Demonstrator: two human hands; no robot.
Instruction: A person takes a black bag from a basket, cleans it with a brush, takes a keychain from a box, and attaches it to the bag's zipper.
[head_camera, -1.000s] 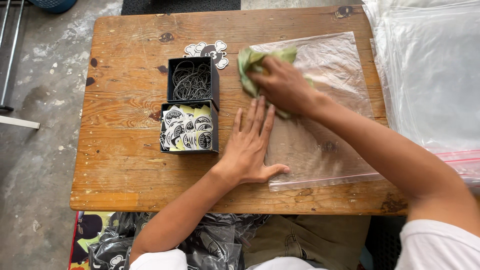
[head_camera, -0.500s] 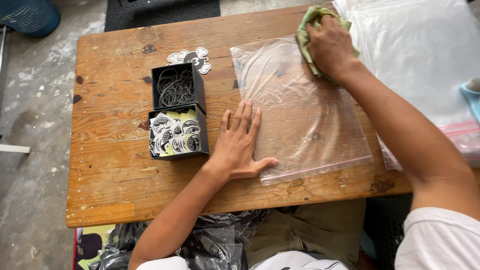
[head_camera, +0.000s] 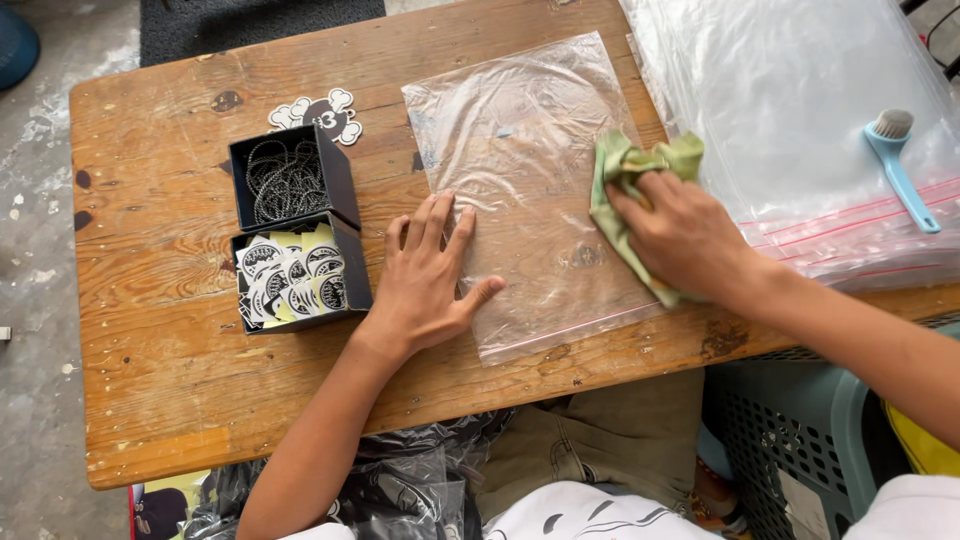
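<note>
Head view looks down on a worn wooden table (head_camera: 170, 390). On it a clear plastic zip bag (head_camera: 530, 150) lies flat, its long axis running from the near edge toward the far edge and leaning slightly left at the far end; the zip strip with its thin red line points to the near edge. The left hand (head_camera: 428, 280) rests palm down with fingers spread on the bag's near left corner, gripping nothing. The right hand (head_camera: 685, 235) has its fingers curled and pressed onto a crumpled green cloth (head_camera: 625, 170), which sits on the bag's right edge.

Left of the bag stand two open black boxes, one touching the other: the far box (head_camera: 335, 170) holds coiled dark bands, the near box (head_camera: 350, 260) holds round black-and-white stickers on pale yellow backing. Just beyond them lies a bone-shaped black-and-white sticker (head_camera: 318, 112). To the right, a stack of larger clear bags (head_camera: 790, 90) with red zip lines carries a light blue brush (head_camera: 900, 170), its bristled head pointing away.
</note>
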